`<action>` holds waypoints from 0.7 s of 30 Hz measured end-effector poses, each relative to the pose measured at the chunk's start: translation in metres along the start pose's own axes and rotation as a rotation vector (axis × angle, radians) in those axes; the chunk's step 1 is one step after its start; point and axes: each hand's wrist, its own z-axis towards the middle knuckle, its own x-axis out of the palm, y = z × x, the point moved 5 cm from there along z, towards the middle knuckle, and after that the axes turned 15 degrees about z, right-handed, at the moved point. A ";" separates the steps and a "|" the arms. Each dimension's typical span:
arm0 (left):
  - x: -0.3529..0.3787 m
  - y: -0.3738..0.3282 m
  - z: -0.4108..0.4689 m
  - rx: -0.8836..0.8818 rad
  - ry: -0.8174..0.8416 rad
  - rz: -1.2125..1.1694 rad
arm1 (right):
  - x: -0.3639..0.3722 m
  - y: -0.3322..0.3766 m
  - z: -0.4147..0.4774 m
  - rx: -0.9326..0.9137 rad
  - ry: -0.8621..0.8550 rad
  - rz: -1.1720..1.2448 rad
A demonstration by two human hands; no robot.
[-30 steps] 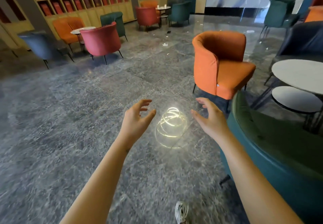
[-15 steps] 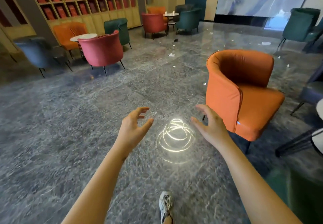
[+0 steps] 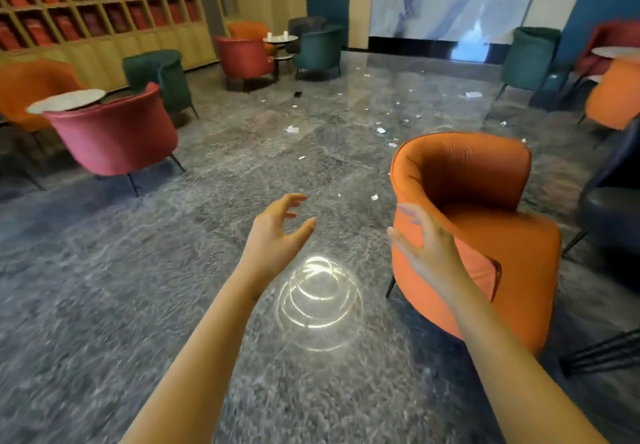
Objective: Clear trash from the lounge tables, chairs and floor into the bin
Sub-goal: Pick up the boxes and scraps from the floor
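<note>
Several white paper scraps lie scattered on the grey stone floor ahead: one scrap (image 3: pixel 292 129) in the middle distance, another scrap (image 3: pixel 381 130) to its right, and a small scrap (image 3: pixel 374 197) just left of the orange armchair. My left hand (image 3: pixel 277 232) and my right hand (image 3: pixel 424 246) are held out in front of me at waist height, palms facing each other, fingers loosely spread, holding nothing. No bin is in view.
An orange armchair (image 3: pixel 485 235) stands close on my right. A pink armchair (image 3: pixel 114 135) and round white table (image 3: pixel 65 100) sit to the left. More chairs and a small table with cups (image 3: pixel 280 39) stand at the back. A bright ceiling-light reflection (image 3: pixel 318 300) glints on the floor.
The view has swung left and forward: the green chair and white tables on my right dropped out, the orange armchair came nearer, and the littered floor came into view. Both hands stayed empty.
</note>
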 end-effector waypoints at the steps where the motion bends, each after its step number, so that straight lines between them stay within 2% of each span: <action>1: 0.012 0.006 0.025 0.010 0.015 -0.012 | 0.004 -0.013 0.022 0.011 -0.013 -0.003; 9: 0.106 0.076 0.253 0.056 0.074 -0.023 | 0.052 -0.129 0.244 0.037 -0.042 -0.045; 15: 0.127 0.105 0.449 0.091 0.061 0.015 | 0.044 -0.170 0.442 0.036 -0.161 -0.062; 21: 0.170 0.148 0.600 0.092 0.068 -0.009 | 0.057 -0.222 0.585 0.078 -0.189 -0.046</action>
